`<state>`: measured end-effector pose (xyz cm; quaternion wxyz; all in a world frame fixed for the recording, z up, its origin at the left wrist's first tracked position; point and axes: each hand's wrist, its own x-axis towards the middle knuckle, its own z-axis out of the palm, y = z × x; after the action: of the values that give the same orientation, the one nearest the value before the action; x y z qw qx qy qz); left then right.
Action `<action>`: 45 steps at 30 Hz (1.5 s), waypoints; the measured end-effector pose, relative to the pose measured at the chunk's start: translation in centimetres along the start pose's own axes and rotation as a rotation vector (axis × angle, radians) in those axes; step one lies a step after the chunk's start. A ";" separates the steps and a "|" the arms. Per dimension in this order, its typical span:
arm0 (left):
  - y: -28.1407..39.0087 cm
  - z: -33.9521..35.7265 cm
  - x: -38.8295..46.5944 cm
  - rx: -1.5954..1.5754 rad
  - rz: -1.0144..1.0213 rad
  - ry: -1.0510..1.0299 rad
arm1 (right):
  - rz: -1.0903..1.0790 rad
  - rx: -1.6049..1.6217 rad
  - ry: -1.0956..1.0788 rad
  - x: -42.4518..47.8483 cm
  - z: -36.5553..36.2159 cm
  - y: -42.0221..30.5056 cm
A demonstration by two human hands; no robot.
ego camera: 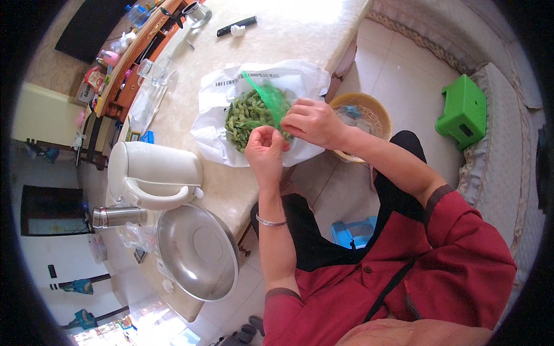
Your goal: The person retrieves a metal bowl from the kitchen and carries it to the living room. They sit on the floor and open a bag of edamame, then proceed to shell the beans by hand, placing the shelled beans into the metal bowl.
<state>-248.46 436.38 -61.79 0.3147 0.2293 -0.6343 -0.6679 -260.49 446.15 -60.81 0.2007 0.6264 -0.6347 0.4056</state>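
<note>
A pile of green soybean pods (246,113) lies on a white plastic bag (212,99) that bears printed writing. Over the pods stretches a thin, see-through green plastic bag (269,97), its near end gathered between my hands. The fingertips of my right hand (312,123) are pinched on that gathered end. Just beside it, my left hand (267,148) is curled with thumb and finger together at the same end of the green bag. My fingers hide exactly how the plastic is held.
Left of the pods stand a cream electric kettle (160,171), a metal basin (197,251) and a steel flask (119,217). Glass mugs (158,71) are farther back on the table (298,39). A yellow basin (383,114) and a green stool (465,112) are at right.
</note>
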 end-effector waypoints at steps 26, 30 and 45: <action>0.0 -0.5 0.3 -0.075 -0.088 -0.055 | -0.108 0.007 0.034 0.0 0.9 0.7; 0.3 -0.7 0.4 -0.087 -0.110 -0.039 | -0.018 0.078 0.087 0.3 1.2 0.7; 0.5 -0.3 0.2 0.027 0.009 0.000 | -0.056 0.102 0.086 0.3 1.5 0.7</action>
<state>-248.34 436.07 -61.34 0.3148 0.2308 -0.6443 -0.6576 -260.79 444.76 -61.64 0.2068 0.6353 -0.5861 0.4583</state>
